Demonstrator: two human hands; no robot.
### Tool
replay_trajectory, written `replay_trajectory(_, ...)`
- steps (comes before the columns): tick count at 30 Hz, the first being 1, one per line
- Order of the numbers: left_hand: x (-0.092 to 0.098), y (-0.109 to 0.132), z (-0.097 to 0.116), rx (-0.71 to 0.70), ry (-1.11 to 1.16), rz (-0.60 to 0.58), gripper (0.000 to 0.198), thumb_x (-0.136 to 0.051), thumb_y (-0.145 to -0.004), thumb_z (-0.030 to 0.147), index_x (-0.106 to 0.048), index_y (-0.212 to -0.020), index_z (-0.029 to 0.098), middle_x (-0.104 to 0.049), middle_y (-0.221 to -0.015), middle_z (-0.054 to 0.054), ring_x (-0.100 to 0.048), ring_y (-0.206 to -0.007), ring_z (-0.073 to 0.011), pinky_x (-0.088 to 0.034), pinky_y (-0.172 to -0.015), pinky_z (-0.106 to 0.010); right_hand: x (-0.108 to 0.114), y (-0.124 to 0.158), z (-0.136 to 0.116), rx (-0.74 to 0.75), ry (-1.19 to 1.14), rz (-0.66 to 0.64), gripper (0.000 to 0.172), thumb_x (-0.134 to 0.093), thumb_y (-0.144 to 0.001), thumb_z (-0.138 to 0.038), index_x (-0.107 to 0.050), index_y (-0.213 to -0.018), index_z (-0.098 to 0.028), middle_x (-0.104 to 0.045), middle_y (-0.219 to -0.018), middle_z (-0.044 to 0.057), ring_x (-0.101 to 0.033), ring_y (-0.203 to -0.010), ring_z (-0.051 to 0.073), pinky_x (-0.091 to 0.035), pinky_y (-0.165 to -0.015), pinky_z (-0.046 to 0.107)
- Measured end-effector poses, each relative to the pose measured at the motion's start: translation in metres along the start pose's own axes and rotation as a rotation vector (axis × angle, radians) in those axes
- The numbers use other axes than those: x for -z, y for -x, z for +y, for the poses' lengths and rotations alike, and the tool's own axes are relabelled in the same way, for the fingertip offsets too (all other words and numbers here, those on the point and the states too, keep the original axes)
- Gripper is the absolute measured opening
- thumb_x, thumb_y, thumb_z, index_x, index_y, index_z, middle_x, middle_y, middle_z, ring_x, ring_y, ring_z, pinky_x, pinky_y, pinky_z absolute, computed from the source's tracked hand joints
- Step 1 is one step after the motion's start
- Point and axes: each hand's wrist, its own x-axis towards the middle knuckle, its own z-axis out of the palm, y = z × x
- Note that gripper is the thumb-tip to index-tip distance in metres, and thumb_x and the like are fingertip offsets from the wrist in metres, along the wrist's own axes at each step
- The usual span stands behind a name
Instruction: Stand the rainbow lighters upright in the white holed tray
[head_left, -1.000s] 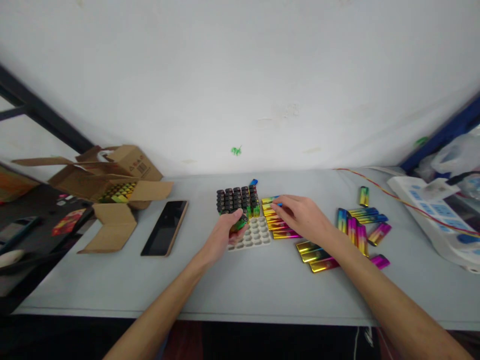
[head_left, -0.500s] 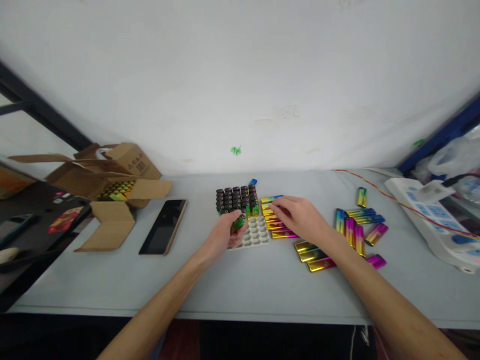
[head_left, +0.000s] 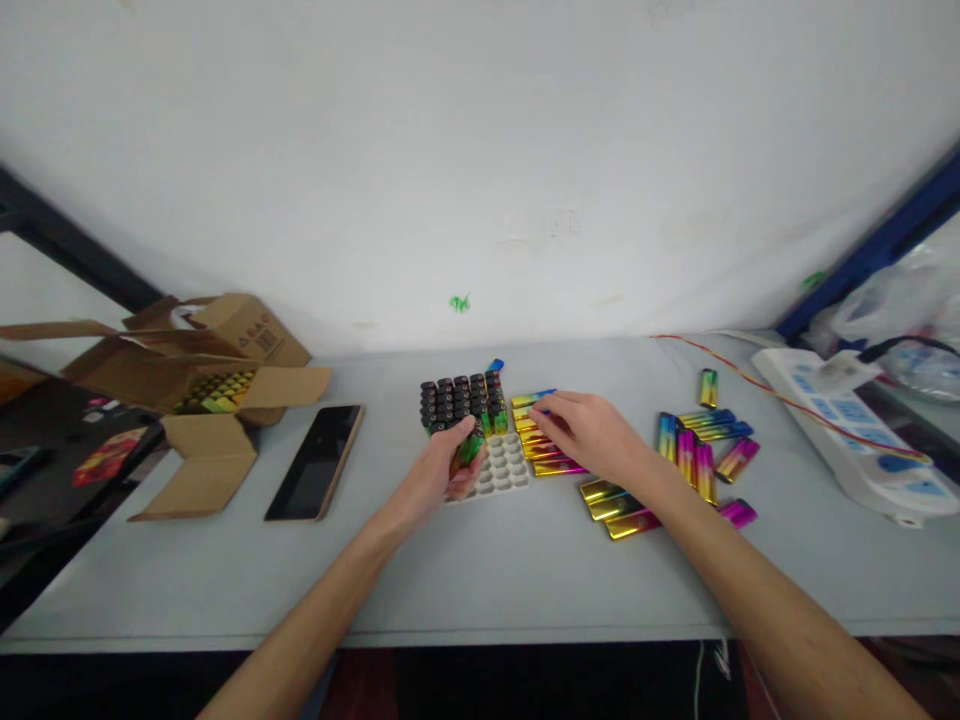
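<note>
My left hand (head_left: pixel 444 462) is closed around a small green device with a black top (head_left: pixel 471 446), held tilted over the front of a white tray (head_left: pixel 506 465) with rows of hollows. Upright black-topped pieces (head_left: pixel 457 397) fill the tray's back rows. To the right of the tray, a row of shiny gold, blue and pink cases (head_left: pixel 556 466) lies flat on the table. My right hand (head_left: pixel 585 425) is over this row, its fingertips pinched at the cases' left ends. What those fingers hold, if anything, is hidden.
More shiny cases (head_left: pixel 705 470) lie loose on the right, near a white power strip (head_left: pixel 847 430) with a red-yellow wire (head_left: pixel 720 363). On the left are a phone (head_left: pixel 315 462) and an open cardboard box (head_left: pixel 210 450) with upright pieces inside. A wall (head_left: pixel 480 180) stands behind.
The view has shifted slightly, so everything sits a little further left. My left hand still grips the green device, and my right hand stays at the row of cases.
</note>
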Motion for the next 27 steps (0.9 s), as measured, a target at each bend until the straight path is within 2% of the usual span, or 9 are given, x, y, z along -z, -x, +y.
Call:
replay_trajectory(5,0.009,0.006,0.008,-0.029,0.02,-0.062,0.063,-0.057,-0.09,0.074,-0.051,-0.063,0.017,-0.03,-0.051,0.007,-0.022,-0.044,-0.0059,-0.021,-0.042,-0.02,0.001,0.0,-0.001,-0.007,0.013,-0.013,0.025,-0.049,-0.109,-0.028,-0.071,-0.104,-0.018,-0.075,-0.096,0.007,-0.068,-0.085,0.02,-0.043,-0.077,0.03)
replay_trajectory(8,0.013,0.013,0.017,-0.144,0.086,-0.146,0.05,-0.062,-0.092,0.066,-0.059,-0.084,0.017,-0.043,-0.058,0.005,-0.035,-0.047,-0.0086,-0.033,-0.043,-0.02,0.002,0.0,-0.003,0.011,0.014,-0.02,0.026,-0.048,-0.11,-0.03,-0.071,-0.103,-0.019,-0.074,-0.094,0.006,-0.067,-0.084,0.02,-0.042,-0.076,0.03)
replay_trajectory(11,0.013,0.02,0.024,-0.381,0.079,-0.113,0.028,-0.061,-0.1,0.047,-0.055,-0.109,0.021,-0.059,-0.07,0.003,-0.051,-0.051,-0.0121,-0.047,-0.05,-0.025,0.001,0.0,-0.004,0.056,0.02,-0.057,0.029,-0.048,-0.11,-0.036,-0.07,-0.102,-0.018,-0.073,-0.092,0.006,-0.066,-0.081,0.019,-0.042,-0.072,0.03)
replay_trajectory(14,0.009,0.024,0.027,-0.697,-0.094,0.052,0.021,-0.054,-0.106,0.04,-0.049,-0.119,0.023,-0.074,-0.087,-0.003,-0.07,-0.072,-0.0187,-0.059,-0.072,-0.036,-0.001,0.001,-0.003,0.125,-0.001,-0.104,0.031,-0.054,-0.107,-0.045,-0.07,-0.105,-0.018,-0.072,-0.098,0.007,-0.066,-0.083,0.02,-0.044,-0.073,0.03)
replay_trajectory(17,0.004,0.024,0.029,-0.879,-0.298,0.198,0.017,-0.057,-0.105,0.035,-0.05,-0.116,0.024,-0.079,-0.108,-0.009,-0.072,-0.113,-0.0257,-0.055,-0.101,-0.05,-0.003,0.003,0.0,0.182,-0.025,-0.145,0.046,-0.064,-0.097,-0.061,-0.069,-0.114,-0.018,-0.069,-0.104,0.009,-0.067,-0.089,0.023,-0.048,-0.078,0.033)
replay_trajectory(19,0.002,0.02,0.029,-0.95,-0.422,0.239,0.013,-0.064,-0.102,0.031,-0.058,-0.111,0.024,-0.077,-0.116,-0.011,-0.065,-0.126,-0.0273,-0.05,-0.11,-0.054,-0.004,0.005,0.001,0.207,-0.032,-0.172,0.06,-0.071,-0.088,-0.069,-0.068,-0.119,-0.018,-0.067,-0.107,0.01,-0.066,-0.093,0.026,-0.05,-0.082,0.037)
replay_trajectory(21,0.003,0.014,0.027,-0.999,-0.566,0.268,0.012,-0.071,-0.096,0.028,-0.069,-0.107,0.022,-0.074,-0.12,-0.011,-0.064,-0.125,-0.0271,-0.049,-0.113,-0.052,-0.004,0.006,0.001,0.227,-0.028,-0.199,0.066,-0.076,-0.082,-0.07,-0.069,-0.121,-0.018,-0.066,-0.109,0.011,-0.066,-0.095,0.028,-0.052,-0.085,0.039)
replay_trajectory(23,0.005,0.008,0.024,-1.019,-0.712,0.285,0.014,-0.076,-0.092,0.025,-0.076,-0.105,0.023,-0.072,-0.115,-0.01,-0.066,-0.115,-0.0244,-0.05,-0.112,-0.048,-0.005,0.006,-0.001,0.231,-0.009,-0.221,0.064,-0.08,-0.08,-0.067,-0.07,-0.12,-0.018,-0.065,-0.11,0.011,-0.065,-0.096,0.029,-0.052,-0.087,0.042)
replay_trajectory(27,0.006,-0.002,0.016,-1.051,-0.923,0.293,0.014,-0.078,-0.09,0.022,-0.076,-0.104,0.022,-0.076,-0.099,-0.005,-0.069,-0.102,-0.0209,-0.047,-0.116,-0.049,-0.009,0.007,-0.004,0.231,0.016,-0.224,0.054,-0.082,-0.083,-0.057,-0.07,-0.118,-0.018,-0.063,-0.115,0.013,-0.063,-0.104,0.031,-0.052,-0.093,0.045)
